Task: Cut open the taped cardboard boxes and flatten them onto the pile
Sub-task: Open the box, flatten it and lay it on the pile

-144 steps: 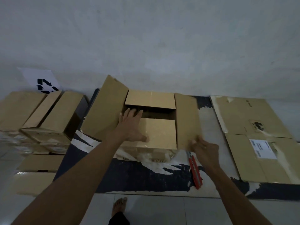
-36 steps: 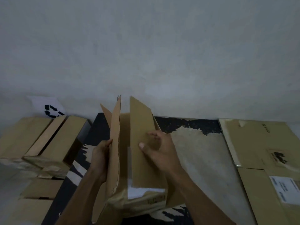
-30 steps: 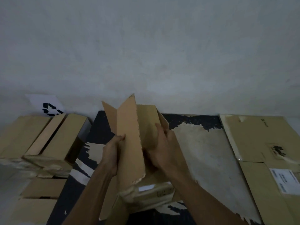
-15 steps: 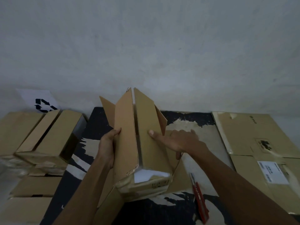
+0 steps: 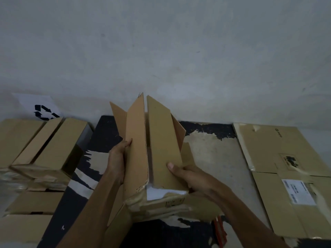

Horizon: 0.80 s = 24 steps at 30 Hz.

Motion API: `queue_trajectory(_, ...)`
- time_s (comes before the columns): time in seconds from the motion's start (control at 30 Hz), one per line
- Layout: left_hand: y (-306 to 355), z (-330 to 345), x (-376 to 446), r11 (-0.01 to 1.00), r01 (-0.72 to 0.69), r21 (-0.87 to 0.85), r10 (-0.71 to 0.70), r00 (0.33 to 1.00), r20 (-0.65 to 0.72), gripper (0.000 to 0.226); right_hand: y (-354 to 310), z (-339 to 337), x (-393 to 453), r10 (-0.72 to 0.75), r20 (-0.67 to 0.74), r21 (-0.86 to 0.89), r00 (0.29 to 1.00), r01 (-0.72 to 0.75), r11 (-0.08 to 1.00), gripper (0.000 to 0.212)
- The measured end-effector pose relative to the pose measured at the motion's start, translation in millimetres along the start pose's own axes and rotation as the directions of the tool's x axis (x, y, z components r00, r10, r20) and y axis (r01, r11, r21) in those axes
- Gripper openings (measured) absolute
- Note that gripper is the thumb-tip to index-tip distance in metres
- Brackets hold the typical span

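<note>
An opened cardboard box [image 5: 161, 140] stands on end in front of me, its long flaps pointing up and its taped end with a white label toward me. My left hand [image 5: 118, 156] grips the left panel, fingertips curled over its edge. My right hand [image 5: 189, 178] holds the right side low down, thumb pressed on the front panel and fingers wrapped behind. A red box cutter [image 5: 220, 228] lies on the black mat [image 5: 100, 133], partly hidden under my right forearm. Flattened cardboard [image 5: 279, 158] lies on the right.
Several closed and half-open boxes [image 5: 44, 149] sit stacked at the left, under a white recycling sign [image 5: 39, 108] leaning on the grey wall. More flat cardboard [image 5: 30, 208] lies at the lower left. The mat has a worn pale patch [image 5: 215, 158] on its right.
The box was lying open on the mat; both hands stood it on end and pressed its sides closer. In the last half second my right hand slid down from mid-panel to the lower right side.
</note>
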<state>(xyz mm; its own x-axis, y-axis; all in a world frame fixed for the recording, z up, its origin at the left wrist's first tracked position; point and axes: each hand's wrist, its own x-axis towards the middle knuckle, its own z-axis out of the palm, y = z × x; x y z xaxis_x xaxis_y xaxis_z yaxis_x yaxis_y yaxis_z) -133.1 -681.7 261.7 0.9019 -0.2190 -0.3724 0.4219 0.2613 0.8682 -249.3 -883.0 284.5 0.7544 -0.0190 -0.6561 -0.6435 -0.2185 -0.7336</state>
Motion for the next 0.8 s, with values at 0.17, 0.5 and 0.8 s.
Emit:
queue_trajectory(0.17, -3, -2, 12, 0.993, -0.029, 0.116, 0.032, 0.999, -0.029, 0.039, 12, 27, 24, -0.019, -0.245, 0.328, 0.969, 0.102, 0.939, 0.064)
queue_trajectory(0.5, 4, 23, 44, 0.949, -0.09, 0.303, 0.146, 0.975, -0.166, 0.036, 1, 13, 42, -0.204, -0.406, 0.125, 0.891, 0.275, 0.953, 0.023)
queue_trajectory(0.8, 41, 22, 36, 0.717, -0.092, 0.691, 0.067, 0.996, 0.064, 0.064, 2, -28, 31, -0.452, -0.199, 0.0, 0.869, 0.461, 0.887, 0.092)
